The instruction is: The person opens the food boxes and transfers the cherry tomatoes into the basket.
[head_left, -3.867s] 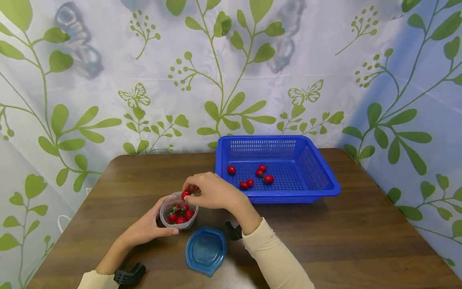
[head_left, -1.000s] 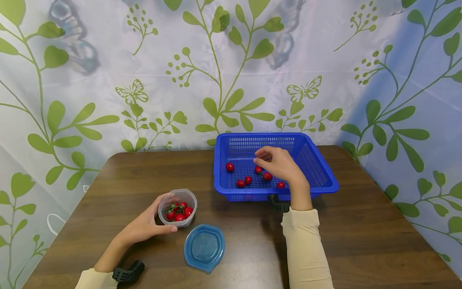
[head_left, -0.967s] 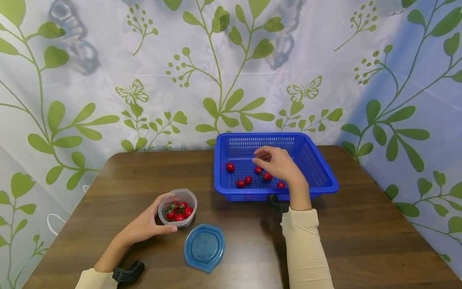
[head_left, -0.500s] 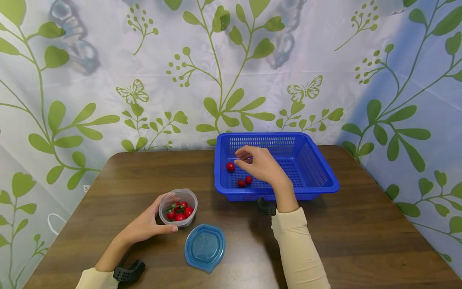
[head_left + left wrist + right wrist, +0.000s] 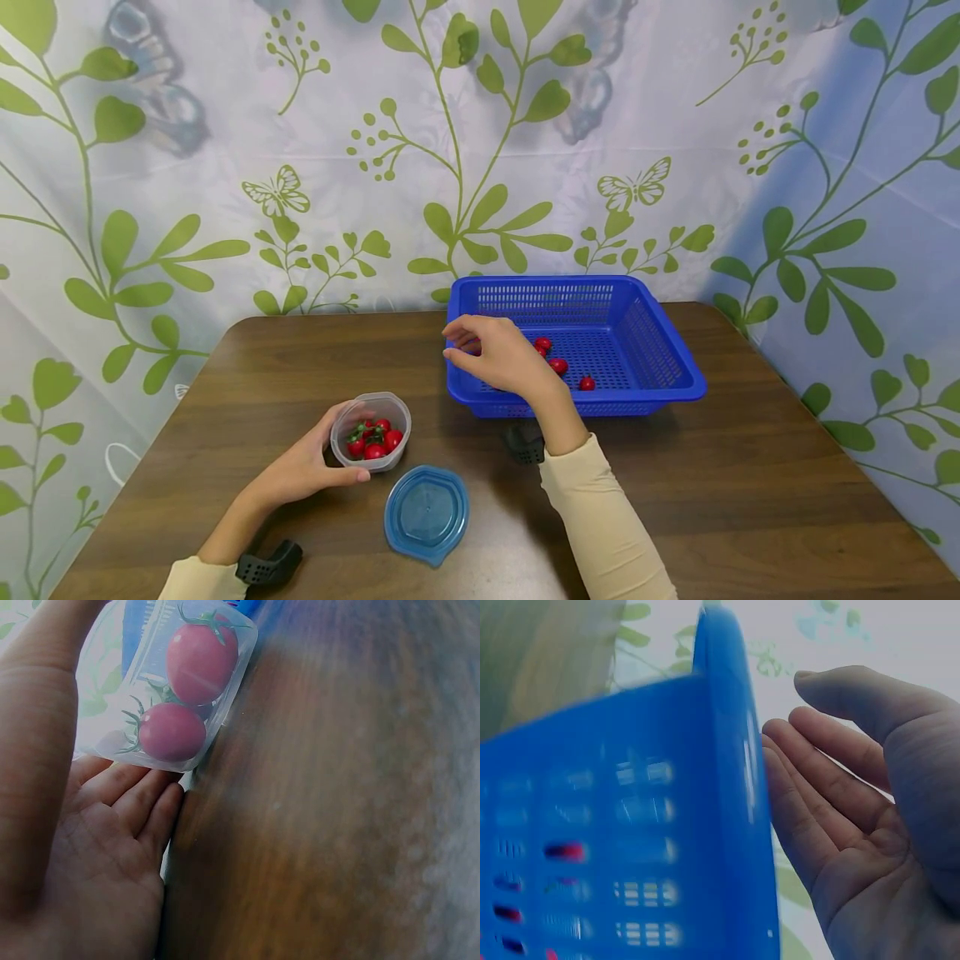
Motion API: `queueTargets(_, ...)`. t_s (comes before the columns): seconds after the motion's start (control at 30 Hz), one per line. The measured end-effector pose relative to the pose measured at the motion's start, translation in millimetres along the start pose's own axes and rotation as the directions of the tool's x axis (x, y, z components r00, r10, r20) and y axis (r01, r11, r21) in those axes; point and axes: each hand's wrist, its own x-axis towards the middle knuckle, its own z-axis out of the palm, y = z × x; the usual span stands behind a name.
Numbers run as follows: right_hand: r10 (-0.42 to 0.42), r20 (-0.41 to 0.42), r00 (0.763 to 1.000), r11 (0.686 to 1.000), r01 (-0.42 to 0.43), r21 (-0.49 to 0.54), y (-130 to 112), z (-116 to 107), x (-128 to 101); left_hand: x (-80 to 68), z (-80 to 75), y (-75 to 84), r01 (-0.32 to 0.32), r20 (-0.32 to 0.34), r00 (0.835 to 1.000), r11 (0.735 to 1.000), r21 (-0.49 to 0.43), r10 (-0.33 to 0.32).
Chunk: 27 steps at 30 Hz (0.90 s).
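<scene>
My left hand [image 5: 311, 462] holds a small clear plastic container [image 5: 371, 462], its fingers behind the wall and its thumb along the front. Several red cherry tomatoes [image 5: 373, 451] with green stems lie in it; two show through the wall in the left wrist view. My right hand [image 5: 498, 354] hovers over the left rim of the blue basket [image 5: 600, 395], palm down, with loosely bent fingers. Nothing shows between its thumb and fingers in the right wrist view. More cherry tomatoes [image 5: 557, 367] lie on the basket floor, some hidden behind this hand.
A blue translucent lid [image 5: 427, 512] lies on the wooden table [image 5: 750, 500], just right of the container. A patterned curtain [image 5: 480, 125] hangs behind the table. Black straps [image 5: 268, 565] sit on both wrists.
The tomato that my right hand pinched over the container has left its fingers, and another tomato lies at the basket's front. That hand now moves left across the basket; the left hand stays put.
</scene>
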Motion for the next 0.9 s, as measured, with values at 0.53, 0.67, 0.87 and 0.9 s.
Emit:
queueTargets(0.53,-0.121,0.13,0.984,0.992,0.126,-0.031,-28.5,37.0,7.7,-0.1,-0.8,-4.0,-0.025,0.008,1.0,1.0,-0.009,0.025)
queueTargets(0.67,-0.131,0.168,0.977,0.989,0.141,-0.05,-34.2,48.2,8.9,-0.6,-0.7,-3.6,-0.021,0.014,1.0,1.0,-0.018,0.021)
queueTargets(0.87,-0.145,0.215,0.966,0.983,0.166,-0.083,-41.3,61.9,9.5,-0.7,-1.3,-1.6,-0.002,0.02,1.0,1.0,-0.016,0.002)
queueTargets(0.9,-0.147,0.222,0.964,0.981,0.171,-0.09,-42.5,63.7,9.5,-0.6,-1.5,-1.6,0.007,0.018,1.0,1.0,-0.007,-0.007)
